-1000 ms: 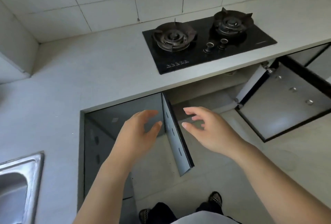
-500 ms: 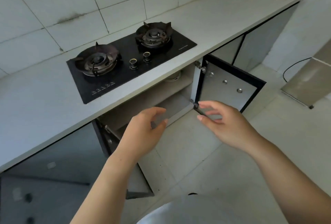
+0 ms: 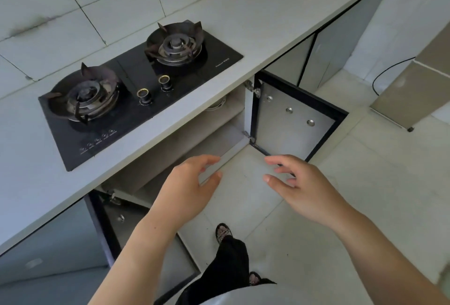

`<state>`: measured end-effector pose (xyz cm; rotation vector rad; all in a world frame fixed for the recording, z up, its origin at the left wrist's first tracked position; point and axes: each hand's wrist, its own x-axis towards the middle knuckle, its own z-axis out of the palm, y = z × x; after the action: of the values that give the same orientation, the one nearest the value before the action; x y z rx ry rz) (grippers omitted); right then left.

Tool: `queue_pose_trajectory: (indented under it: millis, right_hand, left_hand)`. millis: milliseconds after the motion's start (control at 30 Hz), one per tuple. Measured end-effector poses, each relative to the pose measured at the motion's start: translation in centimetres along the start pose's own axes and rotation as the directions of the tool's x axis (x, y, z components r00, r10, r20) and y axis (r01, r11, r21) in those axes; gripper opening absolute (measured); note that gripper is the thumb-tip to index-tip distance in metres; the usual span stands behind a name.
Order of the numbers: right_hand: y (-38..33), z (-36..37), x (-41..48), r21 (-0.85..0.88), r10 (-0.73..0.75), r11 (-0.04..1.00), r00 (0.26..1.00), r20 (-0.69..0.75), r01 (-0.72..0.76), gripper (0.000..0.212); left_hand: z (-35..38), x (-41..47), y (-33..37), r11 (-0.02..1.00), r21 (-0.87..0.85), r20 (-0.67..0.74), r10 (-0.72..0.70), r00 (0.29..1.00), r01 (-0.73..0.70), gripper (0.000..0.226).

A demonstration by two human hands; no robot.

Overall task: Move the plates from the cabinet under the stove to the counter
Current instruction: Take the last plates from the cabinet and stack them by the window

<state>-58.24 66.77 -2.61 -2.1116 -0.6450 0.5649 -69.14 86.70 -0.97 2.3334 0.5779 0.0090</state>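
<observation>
A black two-burner gas stove (image 3: 136,90) is set into the pale counter (image 3: 255,12). Under it the cabinet (image 3: 185,148) stands with both doors swung out: the right door (image 3: 292,119) and the left door (image 3: 117,222). A pale rounded rim, perhaps a plate (image 3: 216,106), shows on the upper shelf just under the counter edge; the rest of the inside is hidden. My left hand (image 3: 187,192) and my right hand (image 3: 302,187) hover empty in front of the cabinet floor's front edge, fingers spread, palms facing each other.
Closed grey cabinet doors (image 3: 328,51) run along to the right. A beige appliance (image 3: 418,80) with a black cable (image 3: 387,73) stands on the tiled floor at the right. My feet in black sandals (image 3: 222,233) are just in front of the cabinet.
The view has shifted right and closer to the stove cabinet. Both hands stay open and have come lower, toward the cabinet opening.
</observation>
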Motion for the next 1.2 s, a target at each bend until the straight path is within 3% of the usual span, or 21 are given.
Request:
queue_pose_trajectory:
  millis: [233, 433, 733, 900, 1033, 1200]
  right_hand:
    - [-0.8, -0.8, 9.4, -0.246, -0.070, 0.964, 0.987, 0.147, 0.104, 0.040]
    - [-2.8, -2.3, 17.5, -0.315, -0.071, 0.941, 0.982, 0.175, 0.125, 0.039]
    - [-1.6, -5.6, 25.6, -0.251, -0.029, 0.965, 0.984, 0.175, 0.073, 0.039]
    - [-0.7, -6.8, 30.8, -0.194, -0.060, 0.972, 0.942, 0.330, 0.130, 0.037]
    - [0.1, -8.9, 35.3, -0.167, -0.153, 0.955, 0.889, 0.432, 0.245, 0.038]
    - [1.6, -10.1, 39.7, -0.125, -0.168, 0.955, 0.836, 0.522, 0.270, 0.037]
  left_hand:
    - [0.2, 8.9, -1.6, 1.000, 0.006, 0.041, 0.026, 0.999, -0.026, 0.036]
    - [-0.6, 17.6, -2.4, 0.999, 0.002, 0.102, 0.042, 0.994, -0.043, 0.037]
    - [-1.2, 26.5, -1.4, 0.999, 0.045, 0.100, 0.006, 0.995, -0.011, 0.038]
    - [0.1, 28.7, -0.6, 0.989, 0.104, 0.004, -0.109, 0.994, 0.108, 0.039]
    - [1.9, 30.2, 1.5, 0.970, 0.025, -0.105, -0.238, 0.966, 0.242, 0.037]
    - [4.0, 31.1, 2.4, 0.945, -0.025, -0.143, -0.325, 0.935, 0.325, 0.039]
